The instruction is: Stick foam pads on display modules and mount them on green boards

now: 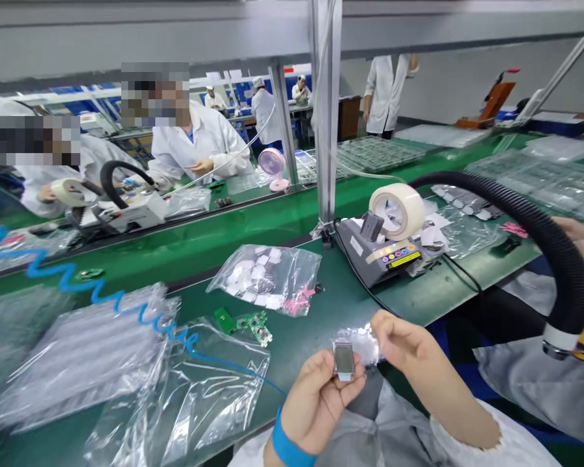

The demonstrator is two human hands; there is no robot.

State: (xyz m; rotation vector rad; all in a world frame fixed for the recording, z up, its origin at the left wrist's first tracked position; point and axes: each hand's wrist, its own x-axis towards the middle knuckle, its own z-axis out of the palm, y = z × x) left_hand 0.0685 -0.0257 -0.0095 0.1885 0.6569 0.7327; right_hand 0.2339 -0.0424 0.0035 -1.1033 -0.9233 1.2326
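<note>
My left hand holds a small LCD screen by its edges between thumb and fingers, its grey face turned up. A blue wrist strap sits on that wrist. To the right, apart from the screen, my right hand is closed in a pinch; whatever lies between its fingertips is too small or hidden to name. Just beside those fingertips, a shiny transparent plastic sheet or bag lies at the table edge. Green circuit boards rest to the left of my hands.
A tape dispenser with a white tape roll stands ahead. A bag of small white pieces and plastic bags lie leftward. A black hose arches at right. A blue coiled cord crosses the left. Co-workers sit opposite.
</note>
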